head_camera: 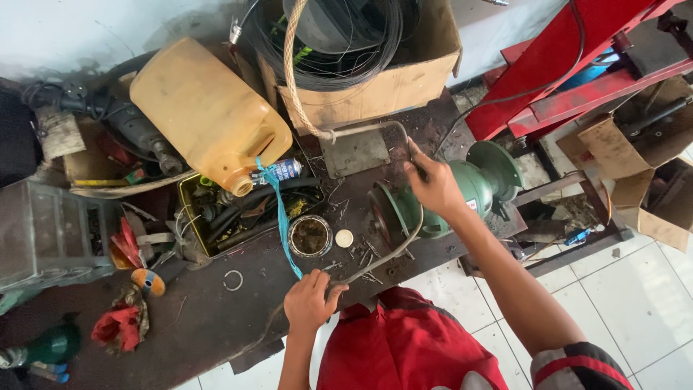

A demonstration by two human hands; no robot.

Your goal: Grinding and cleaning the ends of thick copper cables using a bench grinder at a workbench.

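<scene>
My left hand point(309, 300) is closed around the near end of a curved metal tube point(404, 242) — my right hand point(433, 186) grips its far bend, above the green bench grinder point(480, 189) on the workbench point(209, 325).

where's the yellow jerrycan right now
In the head view the yellow jerrycan lies on its side at upper left of the bench, beside the cardboard box.

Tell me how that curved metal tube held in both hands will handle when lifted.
The tube likely stays stiff: it keeps its bend between the left hand and right hand. Thin, so probably light. The hose on its far end may drag.
</scene>
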